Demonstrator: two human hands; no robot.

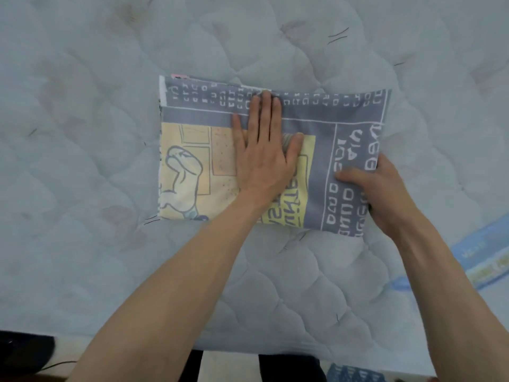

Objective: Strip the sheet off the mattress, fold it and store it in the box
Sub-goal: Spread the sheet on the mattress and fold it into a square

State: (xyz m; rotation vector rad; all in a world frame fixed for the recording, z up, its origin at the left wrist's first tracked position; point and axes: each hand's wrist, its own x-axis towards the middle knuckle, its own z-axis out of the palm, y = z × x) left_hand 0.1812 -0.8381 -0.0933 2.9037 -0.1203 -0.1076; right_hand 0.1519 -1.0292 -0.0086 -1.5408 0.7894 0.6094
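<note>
Under both of our hands sits the folded grey and pale-yellow printed cotton sheet point(275, 158), squared up into a flat rectangle and lying on the bare quilted pale-blue mattress point(110, 78). So the stripping part is clearly done, and the sheet is off and folded down small.

Our left hand point(264, 150) lies flat on the middle of the bundle, fingers straight and close together, pointing away from us toward the far edge, with the thumb spread out to the right. It's pressing down on the fabric, not gripping anything. Just left of that hand we can see the yellow panel with a cartoon outline drawing on it, and past the fingertips runs a grey band with rows of white characters.

Our right hand point(377, 194) is at the right-hand end of the sheet, near the corner closest to us. Its thumb lies on top of the grey lettered strip and the fingers curl round the edge and go underneath, so it's pinching that end of the fold. How far the fingers reach under, we can't tell.

Right of our right wrist, a light-blue printed label strip point(484, 260) runs along the mattress edge. Below our forearms the near edge of the mattress drops off to some dark, blurry stuff on the floor that we can't make out.
</note>
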